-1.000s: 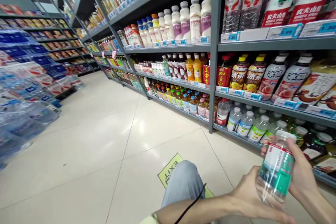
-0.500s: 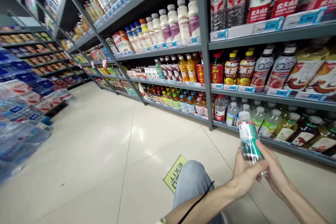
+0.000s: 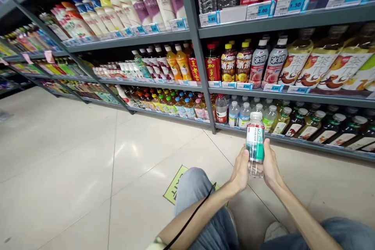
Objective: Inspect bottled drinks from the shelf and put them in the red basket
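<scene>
Between my two hands is a clear plastic drink bottle [image 3: 255, 144], upright, with a white cap and a white, red and green label. My left hand [image 3: 241, 170] presses on its left side, thumb along the front. On the right side my right hand [image 3: 271, 164] grips it, fingers mostly behind. The bottle is held in front of the bottom shelf. Just behind it, clear bottles with pale caps [image 3: 234, 115] and one red-capped water bottle [image 3: 221, 109] stand in rows.
Grey shelving [image 3: 202, 70] full of drinks runs across the view, with price tags [image 3: 260, 9] on its edges. A yellow exit sign [image 3: 172, 185] lies on the pale tiled floor [image 3: 88, 164], partly under my bent knee [image 3: 195, 187].
My hands have moved to the two sides of the bottle, which now stands straighter, its label facing me. My view has turned right, and the stacked packs on the left have gone from sight.
</scene>
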### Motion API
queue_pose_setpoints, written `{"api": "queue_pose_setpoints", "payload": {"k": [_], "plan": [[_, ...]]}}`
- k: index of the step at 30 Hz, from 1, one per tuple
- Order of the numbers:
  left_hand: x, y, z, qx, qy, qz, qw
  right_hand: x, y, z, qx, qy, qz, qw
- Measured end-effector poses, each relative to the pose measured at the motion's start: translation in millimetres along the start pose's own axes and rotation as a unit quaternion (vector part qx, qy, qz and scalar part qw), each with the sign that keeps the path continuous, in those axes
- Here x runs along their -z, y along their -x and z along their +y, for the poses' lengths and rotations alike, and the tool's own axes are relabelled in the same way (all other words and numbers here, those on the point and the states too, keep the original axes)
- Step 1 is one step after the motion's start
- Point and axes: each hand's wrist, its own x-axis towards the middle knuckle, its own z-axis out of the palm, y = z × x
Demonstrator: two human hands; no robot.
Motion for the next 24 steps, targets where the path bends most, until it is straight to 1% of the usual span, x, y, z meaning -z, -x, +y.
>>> {"api": "queue_pose_setpoints", "payload": {"k": [4, 6, 9, 11, 13, 16, 20, 24], "plan": [[0.1, 2.7, 3.8, -0.05, -0.048, -0.004, 0.998, -1.3, -6.6, -3.7, 0.047, -0.027, -0.003, 0.999], [1.6, 5.3, 5.6, -0.066, -0.098, -0.014, 0.993, -2.6, -7.2, -7.5, 0.051, -0.063, -0.015, 0.997], [4.8, 7.5, 8.7, -0.083, -0.174, -0.047, 0.98, -5.5, -4.4, -14.7, 0.031, -0.122, -0.026, 0.992], [6.3, 7.0, 11.3, -0.09, -0.193, -0.072, 0.974, -7.7, -1.8, -19.5, 0.017, -0.146, -0.018, 0.989], [6.7, 5.6, 13.6, -0.092, -0.195, -0.086, 0.973, -9.5, 0.1, -23.6, -0.002, -0.161, -0.006, 0.987], [5.8, 4.2, 14.6, -0.082, -0.207, -0.081, 0.971, -11.2, 1.2, -27.8, -0.031, -0.179, 0.002, 0.983], [5.2, 5.5, 12.9, -0.076, -0.223, -0.087, 0.968, -12.4, 2.6, -31.6, -0.046, -0.192, 0.01, 0.98], [8.6, 9.4, 9.4, -0.062, -0.286, -0.082, 0.953, -12.0, 5.2, -34.9, -0.06, -0.181, 0.013, 0.982]]}}
